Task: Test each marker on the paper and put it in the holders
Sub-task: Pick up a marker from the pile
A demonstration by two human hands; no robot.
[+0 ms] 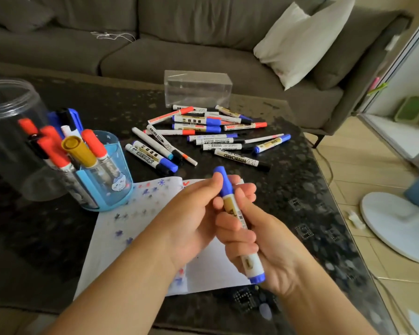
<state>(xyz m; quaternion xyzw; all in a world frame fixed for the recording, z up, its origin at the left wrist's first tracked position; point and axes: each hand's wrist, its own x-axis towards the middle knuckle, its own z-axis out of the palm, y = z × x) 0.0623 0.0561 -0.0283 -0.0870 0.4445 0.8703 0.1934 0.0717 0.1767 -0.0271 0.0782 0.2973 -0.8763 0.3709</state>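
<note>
A white-barrelled marker [237, 218] with a blue cap and blue end is held tilted between both hands, cap uppermost. Beneath the hands lies the paper [211, 269], white and dotted with blue and red test marks. Beyond the hands, loose markers [203, 134] sprawl in a heap, capped red, blue and black. Left of the hands, the blue holder [116, 175] stands upright, holding red-capped and yellow-capped markers.

Clear jar [7, 112] cut off at left edge; marker labels illegibly blurred.
</note>
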